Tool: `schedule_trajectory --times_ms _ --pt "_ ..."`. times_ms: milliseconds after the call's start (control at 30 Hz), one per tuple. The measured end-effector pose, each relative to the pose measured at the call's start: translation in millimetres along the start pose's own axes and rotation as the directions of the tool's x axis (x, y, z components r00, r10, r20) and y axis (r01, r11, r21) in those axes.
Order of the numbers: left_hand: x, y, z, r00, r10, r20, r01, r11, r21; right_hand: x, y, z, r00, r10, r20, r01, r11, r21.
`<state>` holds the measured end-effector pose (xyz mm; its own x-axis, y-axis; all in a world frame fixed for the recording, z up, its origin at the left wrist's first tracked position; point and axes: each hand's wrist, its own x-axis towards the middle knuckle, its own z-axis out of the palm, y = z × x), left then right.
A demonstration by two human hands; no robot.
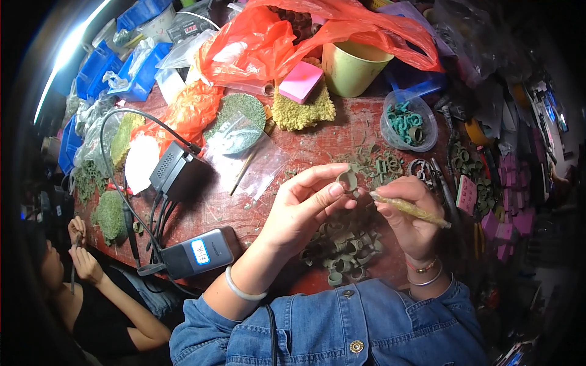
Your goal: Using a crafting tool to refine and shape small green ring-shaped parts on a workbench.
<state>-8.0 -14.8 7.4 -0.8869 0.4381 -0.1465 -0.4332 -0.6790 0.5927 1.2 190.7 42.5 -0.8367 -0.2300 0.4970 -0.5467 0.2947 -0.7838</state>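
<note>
In the head view my left hand pinches a small olive-green ring-shaped piece between thumb and fingertips. My right hand grips a slim tool with a yellowish wrapped handle, its tip close to the green piece; whether they touch, I cannot tell. Below my hands lies a pile of similar green rings and fragments, with more green scraps just behind them. A clear round tub of teal pieces stands beyond my right hand.
Red tabletop holds a black device with cables, a power bank, red plastic bags, a pale cup, blue bins and pink blocks. Another person sits at the left, working with their hands.
</note>
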Motion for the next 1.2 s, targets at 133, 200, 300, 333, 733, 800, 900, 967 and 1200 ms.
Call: schedule_trajectory --times_ms 133,200,300,333,733,800,900,967,1200 --pt "0 0 0 1.0 -0.004 0.03 0.003 0.999 0.036 2 0 2 0.999 0.0 -0.05 -0.005 0.995 -0.1" --pt "-1 0 0 1.0 -0.003 0.023 0.002 0.999 0.038 3 -7 3 0.998 -0.033 -0.057 0.022 0.984 -0.176" --pt "-2 1 0 1.0 -0.011 -0.002 0.011 1.0 0.012 4 -6 1 0.997 -0.068 -0.031 0.062 0.983 -0.175" --pt "-2 2 -1 1.0 -0.019 0.009 0.019 1.0 0.003 5 -5 0 0.997 -0.073 0.0 0.073 0.992 -0.099" --pt "0 1 3 0.979 -0.194 0.065 0.196 0.98 -0.032 -5 6 -3 0.958 0.249 -0.145 -0.18 0.909 0.376" --pt "0 1 1 0.97 -0.235 0.065 0.237 0.971 -0.03 -6 10 -6 0.977 0.211 -0.032 -0.182 0.902 0.39" --pt "0 1 -4 0.961 -0.233 0.147 0.235 0.972 0.005 -5 6 -3 0.979 0.202 0.029 -0.197 0.903 0.38" --pt "0 1 -5 0.949 -0.232 0.215 0.236 0.972 0.011 -5 8 -3 0.985 0.163 0.058 -0.173 0.926 0.335" --pt "-3 4 5 0.962 -0.256 0.098 0.232 0.95 0.208 -5 1 -11 0.902 0.424 0.082 -0.424 0.837 0.345"
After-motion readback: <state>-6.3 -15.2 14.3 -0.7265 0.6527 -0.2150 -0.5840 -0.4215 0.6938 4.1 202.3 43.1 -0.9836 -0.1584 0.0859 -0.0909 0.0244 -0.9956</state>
